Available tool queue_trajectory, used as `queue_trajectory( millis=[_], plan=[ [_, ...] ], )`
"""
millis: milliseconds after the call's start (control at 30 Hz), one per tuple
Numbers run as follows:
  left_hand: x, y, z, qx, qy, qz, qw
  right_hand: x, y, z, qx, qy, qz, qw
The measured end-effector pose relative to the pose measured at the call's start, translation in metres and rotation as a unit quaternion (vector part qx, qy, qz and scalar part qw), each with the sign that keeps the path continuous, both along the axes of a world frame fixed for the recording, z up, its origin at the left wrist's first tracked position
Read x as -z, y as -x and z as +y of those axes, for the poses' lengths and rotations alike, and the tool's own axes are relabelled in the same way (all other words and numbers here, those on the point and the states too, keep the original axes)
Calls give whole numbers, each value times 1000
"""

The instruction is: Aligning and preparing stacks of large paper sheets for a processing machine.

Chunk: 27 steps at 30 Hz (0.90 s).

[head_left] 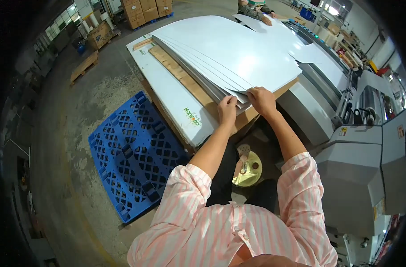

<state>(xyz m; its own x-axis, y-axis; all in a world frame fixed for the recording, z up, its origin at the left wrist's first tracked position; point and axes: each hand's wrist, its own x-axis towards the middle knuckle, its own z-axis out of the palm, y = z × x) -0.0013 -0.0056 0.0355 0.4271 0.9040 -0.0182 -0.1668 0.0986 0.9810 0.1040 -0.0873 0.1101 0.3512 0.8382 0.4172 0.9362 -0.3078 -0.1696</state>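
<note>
A stack of large white glossy sheets [238, 49] lies before me, its top sheets fanned apart along the left edge. At the near corner, my right hand [262, 100] pinches the edge of the upper sheets, which is raised a little there. Just left of it and slightly lower, my left hand [228, 109] has its fingers closed at the edge of the sheets beneath. How many sheets either hand grips is hidden. Under and beside the stack are a brown board strip [180, 73] and a white printed panel [167, 95].
A blue plastic pallet [132, 151] lies on the floor at left. To the right stands a grey machine [358, 155] with rollers. A yellow round stool [251, 171] is below my hands. Across the stack, a co-worker's hand [267, 20] touches another sheet. Cartons [145, 11] stand far behind.
</note>
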Motion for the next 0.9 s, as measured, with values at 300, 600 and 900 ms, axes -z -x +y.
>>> queue_trajectory(
  millis=[300,600,900],
  plan=[
    [1,-4,-4,24,41,-88,995,-3,11,-8,-140,-53,-32,988],
    [13,-2,3,44,-158,127,978,-52,-4,15,-2,-171,-20,985],
    [1,-6,-5,-7,56,-20,998,7,7,-3,-27,-20,-66,997]
  ],
)
